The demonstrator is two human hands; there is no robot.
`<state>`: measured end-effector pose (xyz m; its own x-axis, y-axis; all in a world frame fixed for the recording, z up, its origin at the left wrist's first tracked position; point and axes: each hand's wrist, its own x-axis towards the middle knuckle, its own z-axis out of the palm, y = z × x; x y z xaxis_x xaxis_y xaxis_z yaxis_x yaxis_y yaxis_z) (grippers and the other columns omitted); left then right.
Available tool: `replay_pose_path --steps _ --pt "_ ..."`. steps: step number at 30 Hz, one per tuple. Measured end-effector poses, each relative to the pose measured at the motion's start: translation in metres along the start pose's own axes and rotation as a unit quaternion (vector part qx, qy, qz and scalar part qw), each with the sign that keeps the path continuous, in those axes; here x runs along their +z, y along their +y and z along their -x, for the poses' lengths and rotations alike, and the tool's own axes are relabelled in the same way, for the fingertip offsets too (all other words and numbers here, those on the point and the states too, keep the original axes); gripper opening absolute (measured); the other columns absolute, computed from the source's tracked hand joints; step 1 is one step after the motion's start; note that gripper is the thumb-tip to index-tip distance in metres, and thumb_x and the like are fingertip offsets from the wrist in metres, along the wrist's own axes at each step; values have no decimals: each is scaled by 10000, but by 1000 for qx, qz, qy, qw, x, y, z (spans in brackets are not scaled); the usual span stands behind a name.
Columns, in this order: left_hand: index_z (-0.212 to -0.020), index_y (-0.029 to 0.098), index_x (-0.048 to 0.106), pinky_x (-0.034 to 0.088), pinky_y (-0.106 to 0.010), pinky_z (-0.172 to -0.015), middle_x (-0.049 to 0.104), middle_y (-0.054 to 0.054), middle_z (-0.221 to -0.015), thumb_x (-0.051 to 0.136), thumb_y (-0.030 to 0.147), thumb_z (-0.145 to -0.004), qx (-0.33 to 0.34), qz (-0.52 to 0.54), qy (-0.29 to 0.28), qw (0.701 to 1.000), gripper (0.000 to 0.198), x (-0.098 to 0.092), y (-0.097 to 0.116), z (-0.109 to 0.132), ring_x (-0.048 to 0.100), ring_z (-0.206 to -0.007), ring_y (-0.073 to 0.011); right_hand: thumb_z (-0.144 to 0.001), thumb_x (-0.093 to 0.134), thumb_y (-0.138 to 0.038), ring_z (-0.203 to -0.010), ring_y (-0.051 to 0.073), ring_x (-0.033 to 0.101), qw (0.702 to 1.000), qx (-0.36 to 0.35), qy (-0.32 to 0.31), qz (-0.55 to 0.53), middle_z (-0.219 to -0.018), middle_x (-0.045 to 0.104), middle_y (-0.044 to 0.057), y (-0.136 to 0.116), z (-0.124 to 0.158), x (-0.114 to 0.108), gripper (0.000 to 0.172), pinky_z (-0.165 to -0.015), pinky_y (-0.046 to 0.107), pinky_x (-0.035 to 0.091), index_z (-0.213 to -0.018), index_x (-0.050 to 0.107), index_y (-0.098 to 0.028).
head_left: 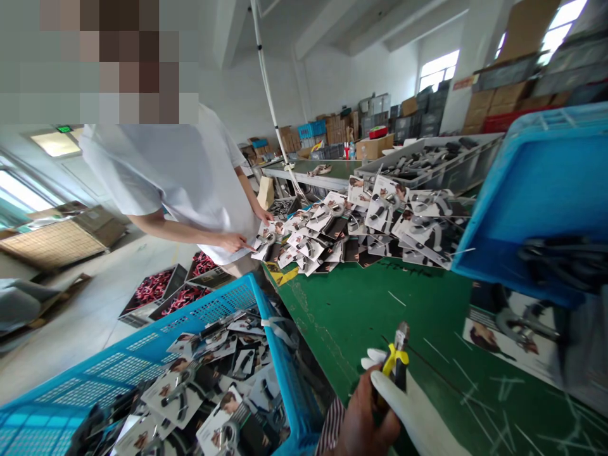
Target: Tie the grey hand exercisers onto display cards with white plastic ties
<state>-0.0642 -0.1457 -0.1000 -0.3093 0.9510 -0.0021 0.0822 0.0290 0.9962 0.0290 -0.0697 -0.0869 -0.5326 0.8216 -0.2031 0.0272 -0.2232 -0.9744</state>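
My left hand [363, 421], bare with a striped cuff, sits at the bottom middle over the green table [361, 304]. It is closed round the lower handles of a pair of cutters [398, 354] with yellow and black grips, jaws pointing up. White gloved fingers [408, 408] lie along the cutters from the lower right. They look like my right hand, but the grip is unclear. A blurred carded gripper pack [510, 329] lies on the table to the right.
A person in a white shirt [190, 183] handles cards at a large pile of carded packs [375, 228] across the table. A blue crate of packs [199, 380] stands lower left, another blue crate [546, 196] at right. Cartons line the back.
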Motion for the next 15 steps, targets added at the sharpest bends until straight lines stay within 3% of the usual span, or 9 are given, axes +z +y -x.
replay_pose_path --steps 4,7,10,11,12,13,14,15 --pt "-1323 165 513 527 -350 -901 671 -112 -1127 636 290 -866 5 -80 -4 997 490 -1 3 3 631 -976 -226 -970 590 -356 -1064 224 631 998 19 15 -60 -1281 611 84 5 3 2 284 -891 413 554 -1219 622 -225" --pt "-1388 181 485 532 -339 -863 652 -116 -1167 636 299 -872 11 -119 -52 991 551 -5 11 0 623 -975 -222 -963 601 -358 -1067 232 631 993 35 27 -109 -1274 613 82 7 5 -2 296 -885 415 555 -1224 619 -219" --pt "-1354 223 570 487 -369 -987 623 -119 -1278 640 340 -887 68 -151 -142 976 487 -28 27 -21 599 -1127 -244 -962 598 -376 -1060 225 638 985 49 38 -159 -1262 628 79 4 1 -11 280 -886 405 551 -1198 635 -230" --pt "-1290 232 632 463 -375 -1027 629 -111 -1286 639 351 -893 86 -152 -143 974 415 -42 34 -36 592 -1164 -246 -947 611 -399 -1051 231 645 983 51 42 -172 -1246 645 72 2 -1 -15 282 -880 403 553 -1174 650 -238" --pt "-1229 233 677 448 -378 -1050 651 -102 -1261 630 359 -902 102 -148 -113 977 353 -58 42 -54 594 -1176 -246 -920 639 -421 -1039 240 656 980 53 45 -188 -1219 666 67 0 -5 -20 288 -869 405 555 -1144 665 -243" --pt "-1171 227 706 451 -378 -1048 684 -91 -1202 647 372 -893 99 -138 -38 985 319 -78 51 -76 611 -1152 -243 -875 683 -439 -1019 254 669 975 59 43 -212 -1172 692 63 -3 -8 -24 302 -849 409 560 -1106 679 -245" --pt "-1089 209 729 494 -371 -991 712 -84 -1111 691 385 -860 70 -116 86 987 292 -98 59 -100 647 -1070 -242 -815 739 -446 -980 268 684 967 72 32 -243 -1098 717 63 -4 -12 -29 322 -815 417 566 -1057 690 -238" --pt "-1100 187 712 511 -381 -963 707 -90 -1097 664 404 -880 61 -109 161 979 313 -119 68 -126 650 -1048 -245 -759 786 -441 -921 274 699 957 91 14 -276 -1009 731 64 -6 -14 -33 343 -771 420 572 -1012 693 -230"
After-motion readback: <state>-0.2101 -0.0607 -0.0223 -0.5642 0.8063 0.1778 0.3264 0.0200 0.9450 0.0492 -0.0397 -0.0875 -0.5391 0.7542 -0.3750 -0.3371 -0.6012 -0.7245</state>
